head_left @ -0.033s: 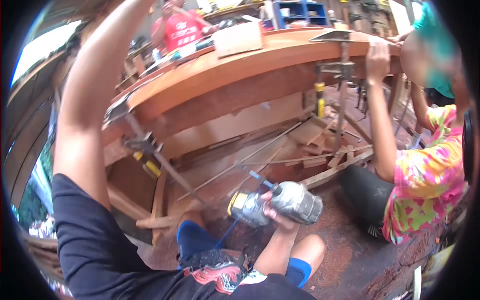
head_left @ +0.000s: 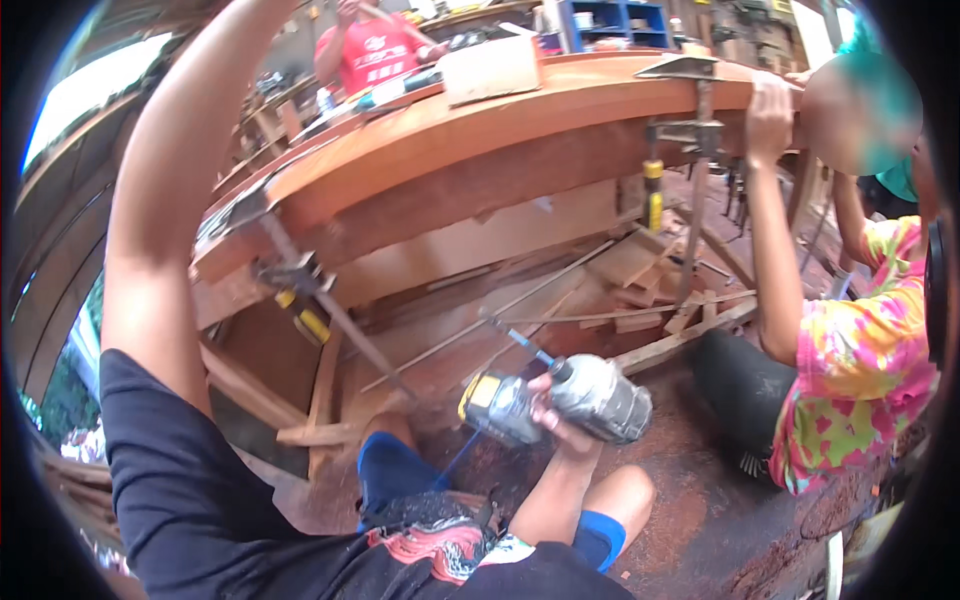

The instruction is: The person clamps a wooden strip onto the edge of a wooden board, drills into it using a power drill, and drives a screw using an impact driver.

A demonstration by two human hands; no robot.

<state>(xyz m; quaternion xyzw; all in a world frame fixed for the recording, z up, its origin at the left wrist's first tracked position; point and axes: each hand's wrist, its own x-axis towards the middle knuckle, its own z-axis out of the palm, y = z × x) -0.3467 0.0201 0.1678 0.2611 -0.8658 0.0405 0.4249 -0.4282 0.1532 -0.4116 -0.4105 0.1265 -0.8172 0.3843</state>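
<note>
My right hand (head_left: 562, 425) is wrapped round the grip of a dusty cordless drill (head_left: 603, 400), low in front of my knees. A long bit with a blue section (head_left: 533, 347) points from it toward the far left, and its yellow-trimmed battery (head_left: 487, 398) is to the left of the hand. My left arm (head_left: 160, 230) is raised past the upper edge, so the left hand is out of sight. Ahead runs a long curved wooden beam (head_left: 430, 135), held by a bar clamp (head_left: 300, 275) on the left and another clamp (head_left: 690, 135) on the right.
At right, a crouching person in a bright patterned shirt (head_left: 860, 350) has a hand (head_left: 770, 115) on the beam. Another person in a red shirt (head_left: 375, 55) stands behind it. Wood offcuts (head_left: 640, 275) and thin strips lie underneath. A pale block (head_left: 490, 70) rests on top.
The view has shifted slightly, so the beam and clamps appear a little farther right. My grip on the drill is the same.
</note>
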